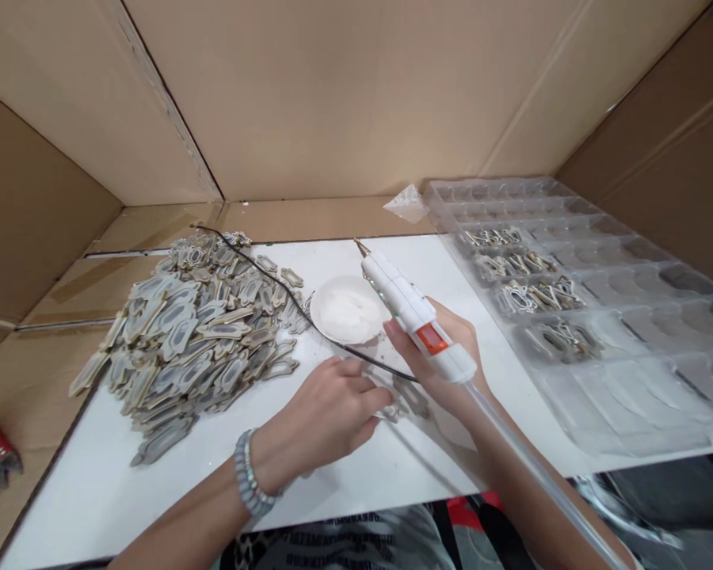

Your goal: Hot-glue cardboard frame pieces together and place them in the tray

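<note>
My right hand [451, 348] grips a white hot glue gun [401, 297] whose metal tip points up and away. A long clear glue stick [528, 459] runs from its rear end along my forearm. My left hand [338, 404], with a beaded bracelet [250, 475] on the wrist, is closed low over the table. Its fingertips pinch a small ornate frame piece [389, 412], mostly hidden beneath them. Just beyond both hands lies a round white dish [348, 310]. The glue gun's nose is above its right edge.
Left of the dish is a large pile of ornate frame pieces [184, 324]. A black cord [273, 281] crosses from the pile to my right hand. At right, a clear compartment tray [618, 396] holds similar pieces in several compartments. Cardboard walls [345, 95] surround the table.
</note>
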A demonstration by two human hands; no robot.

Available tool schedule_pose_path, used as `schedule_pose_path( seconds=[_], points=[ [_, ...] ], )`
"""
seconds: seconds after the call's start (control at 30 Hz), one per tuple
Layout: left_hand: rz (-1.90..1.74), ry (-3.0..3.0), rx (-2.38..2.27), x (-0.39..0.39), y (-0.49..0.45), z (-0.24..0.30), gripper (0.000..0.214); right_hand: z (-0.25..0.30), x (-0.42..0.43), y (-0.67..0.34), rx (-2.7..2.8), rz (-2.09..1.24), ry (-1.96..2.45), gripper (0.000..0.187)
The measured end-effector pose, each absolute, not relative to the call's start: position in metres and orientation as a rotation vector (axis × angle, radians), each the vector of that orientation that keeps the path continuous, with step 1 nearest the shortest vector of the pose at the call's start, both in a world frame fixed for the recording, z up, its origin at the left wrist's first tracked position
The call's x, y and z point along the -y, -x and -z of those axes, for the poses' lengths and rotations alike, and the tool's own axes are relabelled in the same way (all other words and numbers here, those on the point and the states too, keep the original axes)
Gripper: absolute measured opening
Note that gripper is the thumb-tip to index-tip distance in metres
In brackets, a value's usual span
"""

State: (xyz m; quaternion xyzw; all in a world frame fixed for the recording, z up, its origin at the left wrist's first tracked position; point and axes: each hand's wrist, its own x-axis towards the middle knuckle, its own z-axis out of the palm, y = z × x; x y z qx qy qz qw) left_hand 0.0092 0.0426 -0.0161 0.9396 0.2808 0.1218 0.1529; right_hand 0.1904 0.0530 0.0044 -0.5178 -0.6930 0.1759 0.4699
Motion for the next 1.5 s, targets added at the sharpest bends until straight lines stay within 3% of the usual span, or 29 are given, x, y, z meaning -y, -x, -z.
schedule_pose_path(
  seconds=[0.23, 0.43, 0.63, 1.5],
  points=[
    [-0.984, -2.653, -1.055, -0.062, 0.043, -0.041, 0.013, -0.007, -0.051, -0.19, 1.717, -0.524, 1.212, 0.022],
    [-1.384, -2.706, -1.306, -0.056, 0.064, -0.044, 0.026, -0.009, -0.045, -0.189, 1.875, -0.685, 0.974, 0.02],
    [-1.423, -2.769, -1.532, -0.051, 0.07, -0.04, 0.026, -0.002, -0.046, -0.187, 2.019, -0.764, 0.871, 0.014],
    [-1.486, -3.209, -1.27, -0.057, 0.069, -0.031, 0.023, 0.003, -0.045, -0.181, 2.025, -0.71, 0.955, 0.019]
  ],
)
